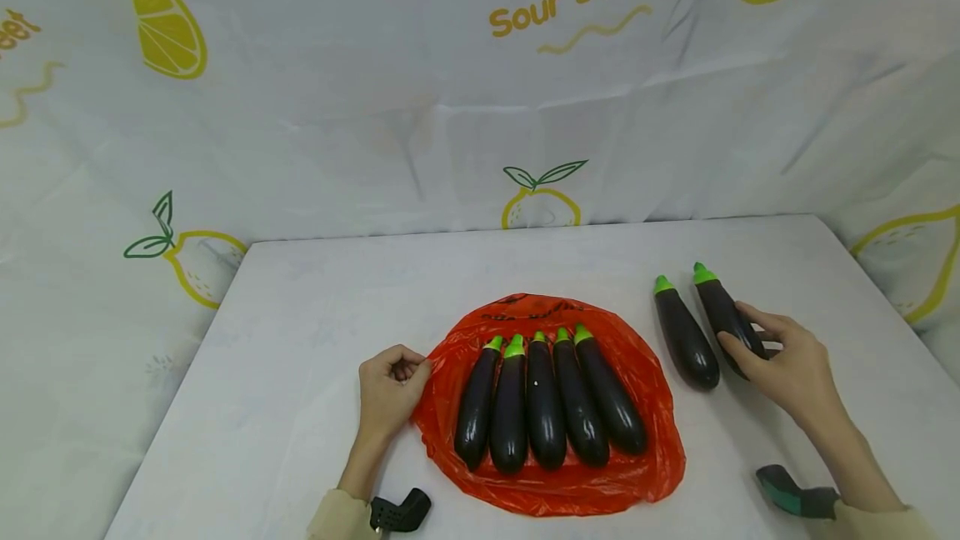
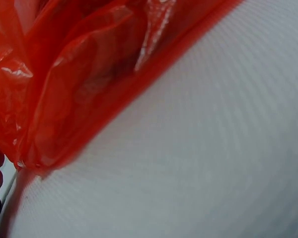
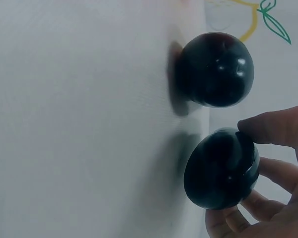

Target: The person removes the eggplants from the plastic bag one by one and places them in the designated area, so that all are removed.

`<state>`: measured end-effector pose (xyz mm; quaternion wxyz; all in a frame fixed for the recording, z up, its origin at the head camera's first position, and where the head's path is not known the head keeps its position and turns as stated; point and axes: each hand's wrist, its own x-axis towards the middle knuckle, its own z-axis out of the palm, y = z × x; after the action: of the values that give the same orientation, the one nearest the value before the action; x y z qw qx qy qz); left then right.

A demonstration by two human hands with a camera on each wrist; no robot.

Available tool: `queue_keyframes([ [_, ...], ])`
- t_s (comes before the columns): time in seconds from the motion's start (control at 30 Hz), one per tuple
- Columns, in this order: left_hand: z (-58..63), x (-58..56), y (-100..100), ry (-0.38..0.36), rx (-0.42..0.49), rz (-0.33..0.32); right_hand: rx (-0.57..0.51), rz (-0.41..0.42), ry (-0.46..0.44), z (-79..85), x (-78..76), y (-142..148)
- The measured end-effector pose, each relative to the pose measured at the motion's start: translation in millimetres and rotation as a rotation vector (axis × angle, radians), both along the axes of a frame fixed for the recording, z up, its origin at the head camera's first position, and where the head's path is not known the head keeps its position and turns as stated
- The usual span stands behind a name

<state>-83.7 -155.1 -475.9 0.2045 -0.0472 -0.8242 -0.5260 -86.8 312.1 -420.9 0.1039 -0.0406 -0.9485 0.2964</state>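
Observation:
A red plastic bag lies spread out, with several dark eggplants side by side on it, their green ends pointing away. At the bag's left edge, my left hand pinches the plastic with curled fingers. In the left wrist view, the crumpled bag reaches toward fingertips at the left border. Over on the right, my right hand grips an eggplant between thumb and fingers near its thick end. In the right wrist view, the held eggplant is seen end-on. Another eggplant lies just left of it.
The white table extends around the bag on every side. Behind it hangs a white cloth printed with lemons and lettering. Dark wrist-worn devices sit at both cuffs.

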Motion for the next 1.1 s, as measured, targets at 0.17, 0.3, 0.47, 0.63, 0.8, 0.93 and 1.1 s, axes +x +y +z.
queue_keyframes([
  [0.17, -0.6, -0.4, 0.3, -0.004, 0.007, 0.004, 0.001, 0.009, 0.003, -2.6, -1.7, -0.7],
  [0.3, -0.8, -0.3, 0.8, -0.002, 0.016, 0.009, 0.0, 0.013, -0.001, -3.8, -2.1, -2.1],
  [0.47, -1.0, -0.1, 0.7, -0.003, 0.015, 0.007, 0.0, 0.007, -0.028, -5.7, -2.7, -4.9],
  [0.63, -1.7, -0.9, -0.4, 0.003, 0.003, -0.005, -0.003, 0.003, -0.048, -7.1, -2.2, -8.0],
  [0.8, -2.3, -1.3, -1.2, 0.01, -0.006, -0.006, 0.001, 0.001, -0.061, -6.4, -2.1, -8.9],
  [0.93, -3.2, -1.5, -1.6, 0.006, -0.01, -0.004, -0.003, 0.008, -0.063, -5.2, -1.8, -8.5],
  [1.1, -3.3, -1.3, -1.7, 0.005, -0.008, -0.002, -0.01, 0.026, -0.042, -4.2, -1.1, -8.6],
])
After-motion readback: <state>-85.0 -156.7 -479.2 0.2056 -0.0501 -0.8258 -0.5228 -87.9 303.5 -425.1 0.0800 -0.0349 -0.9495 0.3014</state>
